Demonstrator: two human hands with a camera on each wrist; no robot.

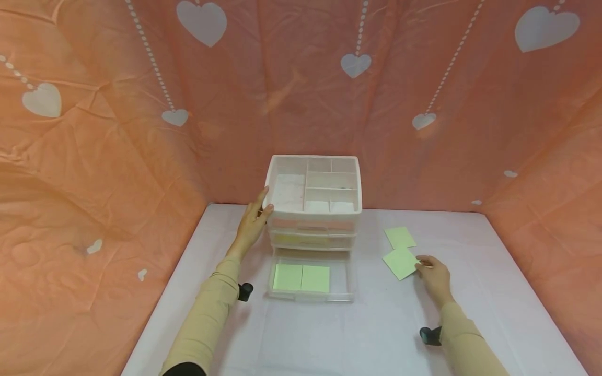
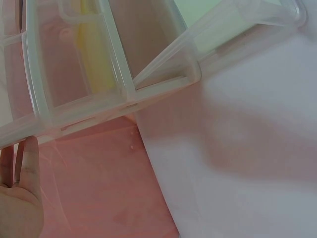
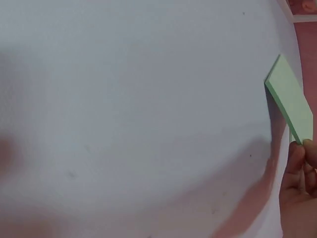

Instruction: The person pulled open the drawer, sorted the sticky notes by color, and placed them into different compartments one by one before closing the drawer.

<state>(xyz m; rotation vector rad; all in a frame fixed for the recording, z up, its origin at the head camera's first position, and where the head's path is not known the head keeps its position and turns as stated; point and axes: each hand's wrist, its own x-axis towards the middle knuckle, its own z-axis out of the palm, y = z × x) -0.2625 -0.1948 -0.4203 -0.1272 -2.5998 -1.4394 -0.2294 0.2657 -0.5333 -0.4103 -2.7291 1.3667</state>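
Observation:
In the head view a white plastic drawer organizer (image 1: 312, 213) stands at the back of the table. Its lowest clear drawer (image 1: 340, 277) is pulled out, with two light green sticky note pads (image 1: 302, 278) side by side in its left part. My left hand (image 1: 250, 224) rests against the organizer's left side, fingers extended. At right, my right hand (image 1: 435, 277) pinches a corner of a green sticky note pad (image 1: 401, 262); in the right wrist view this pad (image 3: 290, 96) is tilted up. Another green pad (image 1: 400, 237) lies just behind it on the table.
Divided compartments (image 1: 331, 180) form the organizer's top. Something yellow (image 2: 94, 49) shows through a closed drawer above the pulled-out one. A white cloth covers the table (image 1: 315, 339), and orange-pink fabric (image 1: 291, 104) with white hearts hangs behind and at both sides.

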